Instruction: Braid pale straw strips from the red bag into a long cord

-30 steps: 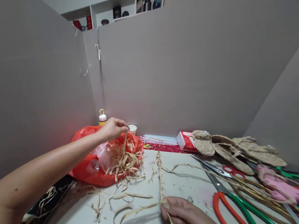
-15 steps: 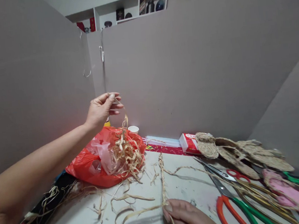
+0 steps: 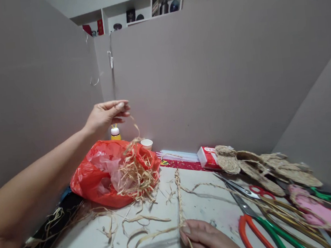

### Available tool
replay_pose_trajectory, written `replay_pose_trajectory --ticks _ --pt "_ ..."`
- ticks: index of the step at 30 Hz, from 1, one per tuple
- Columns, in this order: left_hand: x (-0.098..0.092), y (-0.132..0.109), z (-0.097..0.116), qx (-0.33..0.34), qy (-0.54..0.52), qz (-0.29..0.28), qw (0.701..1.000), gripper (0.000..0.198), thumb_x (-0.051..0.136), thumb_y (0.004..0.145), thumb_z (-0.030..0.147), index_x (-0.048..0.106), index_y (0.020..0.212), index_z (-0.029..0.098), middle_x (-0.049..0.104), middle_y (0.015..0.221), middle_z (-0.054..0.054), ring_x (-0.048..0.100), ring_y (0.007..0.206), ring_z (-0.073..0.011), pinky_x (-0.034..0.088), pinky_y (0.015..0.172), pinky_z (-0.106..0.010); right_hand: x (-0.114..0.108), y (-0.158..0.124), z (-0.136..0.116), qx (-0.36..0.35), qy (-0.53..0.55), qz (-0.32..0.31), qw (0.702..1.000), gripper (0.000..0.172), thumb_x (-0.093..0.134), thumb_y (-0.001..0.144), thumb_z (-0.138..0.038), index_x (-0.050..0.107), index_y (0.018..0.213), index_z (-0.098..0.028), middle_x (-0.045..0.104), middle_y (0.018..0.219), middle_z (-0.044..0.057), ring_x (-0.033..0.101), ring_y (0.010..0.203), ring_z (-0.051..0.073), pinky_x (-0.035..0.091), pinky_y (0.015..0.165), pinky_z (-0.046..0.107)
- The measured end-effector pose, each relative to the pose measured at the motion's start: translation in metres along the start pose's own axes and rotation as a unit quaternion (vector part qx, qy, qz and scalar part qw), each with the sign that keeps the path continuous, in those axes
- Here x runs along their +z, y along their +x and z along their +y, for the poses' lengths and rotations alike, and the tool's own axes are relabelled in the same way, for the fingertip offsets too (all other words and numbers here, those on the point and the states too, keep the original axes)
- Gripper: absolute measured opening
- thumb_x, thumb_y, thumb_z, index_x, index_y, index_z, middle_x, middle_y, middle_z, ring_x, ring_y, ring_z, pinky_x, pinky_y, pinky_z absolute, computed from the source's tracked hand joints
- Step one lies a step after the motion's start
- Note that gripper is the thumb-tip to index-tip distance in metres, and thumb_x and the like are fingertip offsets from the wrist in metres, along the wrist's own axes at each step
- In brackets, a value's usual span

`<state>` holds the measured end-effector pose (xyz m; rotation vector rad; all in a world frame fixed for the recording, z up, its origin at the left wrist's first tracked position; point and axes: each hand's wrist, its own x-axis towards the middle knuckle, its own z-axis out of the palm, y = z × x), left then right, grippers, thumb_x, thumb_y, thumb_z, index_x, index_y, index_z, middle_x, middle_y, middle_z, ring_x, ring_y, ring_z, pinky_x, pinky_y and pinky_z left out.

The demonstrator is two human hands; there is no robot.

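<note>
My left hand [image 3: 109,113] is raised above the red plastic bag [image 3: 101,186], its thumb and fingers pinched on a thin, pale straw strand [image 3: 136,126]. That strand hangs down to a tangled heap of dry straw [image 3: 140,176] spilling from the bag's mouth. Down at the front of the table, my right hand [image 3: 208,238] pinches the near end of a narrow straw braid [image 3: 179,197]. The braid lies upright in the view, pointing away from me. Loose strands stick out on both sides of my right fingers.
Scissors with red and green handles [image 3: 257,228] lie right of my right hand. Behind them are woven straw soles [image 3: 259,169], a tissue pack [image 3: 208,157] and a pink tool [image 3: 322,212]. A paper cup [image 3: 146,143] and yellow bottle [image 3: 115,133] stand behind the bag. Grey partitions [image 3: 208,76] enclose the table.
My left hand has shifted a little left, still pinching the strand. The straw heap has sunk and spread at the bag's mouth, and more of the yellow bottle shows. My right hand stays put.
</note>
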<state>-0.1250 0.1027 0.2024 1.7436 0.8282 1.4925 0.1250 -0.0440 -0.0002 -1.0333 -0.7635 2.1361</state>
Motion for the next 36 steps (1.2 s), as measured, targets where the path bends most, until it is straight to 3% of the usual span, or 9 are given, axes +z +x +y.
replay_pose_trajectory --ticks 5,8,10,12,14,17,23,30,36 --pt "0.002 0.002 0.010 0.072 -0.039 0.056 0.995 0.027 0.061 0.080 0.035 0.067 0.100 0.018 0.069 0.102 -0.007 0.065 0.088 -0.0128 0.052 0.075 -0.026 -0.003 0.002 0.001 -0.012 -0.005 -0.004 1.000 0.042 0.078 0.062 -0.041 0.046 0.058 -0.015 0.025 0.046 -0.011 0.010 0.038 -0.001 0.009 0.037 0.010" --pt "-0.003 0.001 0.007 0.144 0.125 0.052 0.980 0.022 0.061 0.079 0.034 0.070 0.093 0.020 0.068 0.108 -0.006 0.061 0.100 -0.0146 0.048 0.081 -0.025 -0.004 0.002 0.001 -0.004 -0.010 -0.006 1.000 0.040 0.078 0.063 -0.040 0.047 0.059 -0.015 0.026 0.045 -0.011 0.010 0.037 -0.001 0.009 0.036 0.011" --pt "-0.007 -0.001 0.001 0.098 0.277 -0.022 0.956 0.011 0.067 0.071 0.026 0.072 0.078 0.018 0.071 0.093 -0.006 0.062 0.094 -0.0163 0.047 0.079 -0.024 -0.003 0.001 0.002 -0.016 -0.005 0.002 1.000 0.039 0.079 0.062 -0.040 0.048 0.061 -0.015 0.026 0.046 -0.011 0.011 0.037 -0.001 0.009 0.036 0.010" --pt "-0.009 -0.003 -0.007 0.002 0.336 -0.081 0.938 0.006 0.067 0.069 0.019 0.070 0.070 0.015 0.070 0.073 -0.005 0.064 0.077 -0.0156 0.047 0.071 -0.024 -0.001 -0.001 0.001 -0.022 -0.005 0.002 1.000 0.040 0.079 0.061 -0.040 0.047 0.061 -0.015 0.025 0.045 -0.012 0.011 0.038 -0.001 0.010 0.036 0.010" --pt "-0.008 -0.005 -0.011 -0.066 0.272 -0.079 0.957 0.011 0.064 0.073 0.019 0.068 0.081 0.012 0.067 0.061 -0.004 0.062 0.062 -0.0131 0.047 0.062 -0.024 0.000 -0.001 0.000 -0.016 -0.002 -0.007 1.000 0.041 0.078 0.063 -0.039 0.044 0.060 -0.016 0.023 0.045 -0.012 0.010 0.037 -0.001 0.009 0.035 0.010" --pt "-0.003 -0.008 -0.012 -0.096 0.127 -0.046 0.986 0.023 0.064 0.076 0.020 0.056 0.098 0.015 0.065 0.060 -0.001 0.060 0.053 -0.0112 0.045 0.054 -0.024 0.000 0.000 -0.003 0.003 -0.005 -0.024 1.000 0.043 0.078 0.063 -0.039 0.041 0.059 -0.017 0.021 0.044 -0.013 0.009 0.036 -0.001 0.006 0.035 0.012" --pt "0.005 -0.011 -0.005 -0.065 0.049 -0.050 0.995 0.017 0.066 0.075 0.023 0.053 0.070 0.015 0.064 0.059 -0.001 0.056 0.046 -0.0074 0.042 0.047 -0.020 0.002 -0.003 -0.002 -0.006 0.000 -0.008 1.000 0.045 0.079 0.060 -0.039 0.040 0.059 -0.018 0.020 0.046 -0.013 0.008 0.038 0.000 0.004 0.036 0.013" --pt "0.037 -0.054 -0.012 -0.185 0.043 -0.176 0.966 0.015 0.058 0.080 0.020 0.069 0.089 0.014 0.064 0.066 -0.002 0.054 0.051 -0.0066 0.043 0.051 -0.021 0.000 -0.005 0.001 -0.020 0.007 -0.012 1.000 0.030 0.073 0.069 -0.034 0.050 0.066 -0.015 0.023 0.044 -0.013 0.008 0.037 0.000 0.004 0.035 0.015" --pt "0.063 -0.096 -0.044 -0.262 0.119 -0.269 0.919 0.025 0.054 0.084 0.032 0.070 0.091 0.014 0.031 0.041 0.009 0.017 0.038 -0.0031 0.013 0.037 -0.020 -0.005 -0.007 0.002 -0.024 0.023 -0.030 0.999 0.029 0.072 0.071 -0.035 0.052 0.068 -0.014 0.028 0.043 -0.013 0.012 0.035 -0.001 0.005 0.033 0.015"
